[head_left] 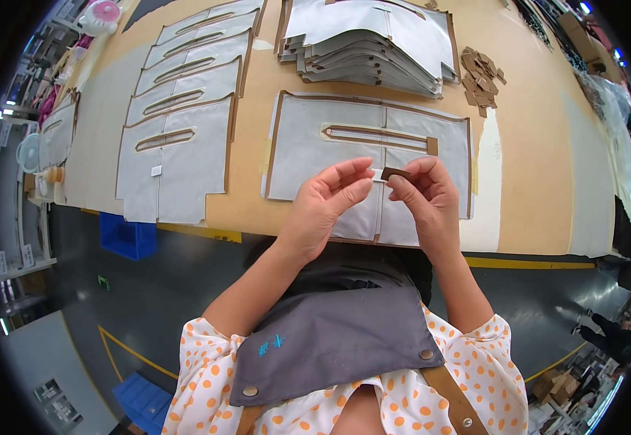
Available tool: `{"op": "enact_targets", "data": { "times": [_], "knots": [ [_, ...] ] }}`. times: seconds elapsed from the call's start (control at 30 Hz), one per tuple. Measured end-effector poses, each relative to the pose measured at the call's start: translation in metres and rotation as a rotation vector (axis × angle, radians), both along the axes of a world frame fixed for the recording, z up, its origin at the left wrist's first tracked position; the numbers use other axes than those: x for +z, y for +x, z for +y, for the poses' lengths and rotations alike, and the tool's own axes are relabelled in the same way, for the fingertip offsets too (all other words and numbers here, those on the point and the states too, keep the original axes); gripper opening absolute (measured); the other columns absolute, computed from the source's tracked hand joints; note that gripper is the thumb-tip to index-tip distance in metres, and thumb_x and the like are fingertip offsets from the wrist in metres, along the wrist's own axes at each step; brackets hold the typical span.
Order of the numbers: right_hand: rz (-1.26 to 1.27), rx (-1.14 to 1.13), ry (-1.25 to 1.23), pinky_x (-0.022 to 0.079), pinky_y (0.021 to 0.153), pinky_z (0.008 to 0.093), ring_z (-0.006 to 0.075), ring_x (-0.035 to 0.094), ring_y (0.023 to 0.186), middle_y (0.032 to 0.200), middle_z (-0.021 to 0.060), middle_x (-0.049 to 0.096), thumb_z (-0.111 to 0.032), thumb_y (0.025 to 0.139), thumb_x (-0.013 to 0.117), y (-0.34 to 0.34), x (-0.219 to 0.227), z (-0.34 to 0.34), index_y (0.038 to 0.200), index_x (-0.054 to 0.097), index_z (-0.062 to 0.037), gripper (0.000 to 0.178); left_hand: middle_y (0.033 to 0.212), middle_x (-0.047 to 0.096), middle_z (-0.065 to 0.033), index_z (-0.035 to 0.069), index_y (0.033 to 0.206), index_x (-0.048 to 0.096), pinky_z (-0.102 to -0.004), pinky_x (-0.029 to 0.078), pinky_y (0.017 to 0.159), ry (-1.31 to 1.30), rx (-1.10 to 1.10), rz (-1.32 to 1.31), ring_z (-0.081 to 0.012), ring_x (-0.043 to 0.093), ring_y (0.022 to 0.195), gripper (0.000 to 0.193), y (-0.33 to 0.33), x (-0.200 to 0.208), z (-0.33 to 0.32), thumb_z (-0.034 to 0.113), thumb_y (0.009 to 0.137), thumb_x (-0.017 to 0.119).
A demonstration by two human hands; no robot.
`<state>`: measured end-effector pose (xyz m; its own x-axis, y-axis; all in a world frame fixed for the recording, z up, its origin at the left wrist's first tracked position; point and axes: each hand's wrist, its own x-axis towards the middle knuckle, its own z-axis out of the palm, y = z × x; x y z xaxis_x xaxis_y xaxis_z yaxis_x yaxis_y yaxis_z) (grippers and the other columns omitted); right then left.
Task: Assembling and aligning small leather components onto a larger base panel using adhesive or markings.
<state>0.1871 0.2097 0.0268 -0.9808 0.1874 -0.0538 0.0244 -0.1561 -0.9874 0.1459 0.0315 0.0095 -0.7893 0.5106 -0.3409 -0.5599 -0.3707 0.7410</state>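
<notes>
In the middle of the frame, the right hand [435, 199] pinches a small brown tab [396, 174] between thumb and fingers, above the lower part of a grey panel [351, 150] with brown edging and a long slot. The left hand [319, 206], just left of it, has its thumb and forefinger closed on the end of a white slip [378, 175] that meets the tab. The panel lies flat on the tabletop [536, 167]. A stack of similar panels [370, 54] sits at upper centre, a pile of loose brown tabs [480, 80] at upper right, and overlapping panels [185, 163] run down the upper left.
</notes>
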Motion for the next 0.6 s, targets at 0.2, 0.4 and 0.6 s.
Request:
{"op": "enact_targets", "data": {
  "times": [0.2, 0.4, 0.6],
  "knots": [
    [-0.089, 0.004, -0.283, 0.052, 0.073, 0.0244, 0.0092, 0.062, 0.082, 0.093, 0.0025, 0.065, -0.008, 0.091, 0.074, 0.002, -0.017, -0.025, 0.097, 0.060, -0.0066, 0.015, 0.101, 0.072, -0.0024, 0.002, 0.113, 0.072, -0.0230, 0.047, 0.083, 0.010, 0.164, -0.071, -0.0076, 0.062, 0.095, 0.025, 0.007, -0.006, 0.006, 0.018, 0.093, 0.072],
    [-0.181, 0.118, 0.004, 0.051, 0.070, 0.0242, 0.0068, 0.059, 0.081, 0.094, 0.0003, 0.065, -0.014, 0.095, 0.070, -0.014, -0.011, -0.026, 0.103, 0.064, -0.0034, 0.014, 0.095, 0.071, -0.0008, 0.005, 0.107, 0.072, -0.0211, 0.045, 0.069, -0.068, 0.223, 0.016, -0.0065, 0.059, 0.081, 0.017, -0.010, -0.014, -0.018, 0.013, 0.092, 0.072],
    [-0.120, 0.220, 0.269, 0.050, 0.068, 0.0289, 0.0105, 0.060, 0.082, 0.095, 0.0032, 0.065, -0.016, 0.094, 0.070, -0.035, -0.019, -0.023, 0.113, 0.066, -0.0033, 0.023, 0.090, 0.071, -0.0005, 0.005, 0.101, 0.071, -0.0199, 0.043, 0.064, -0.199, 0.183, 0.052, -0.0050, 0.058, 0.077, 0.014, -0.031, -0.012, -0.034, 0.014, 0.090, 0.074]
  ]
}}
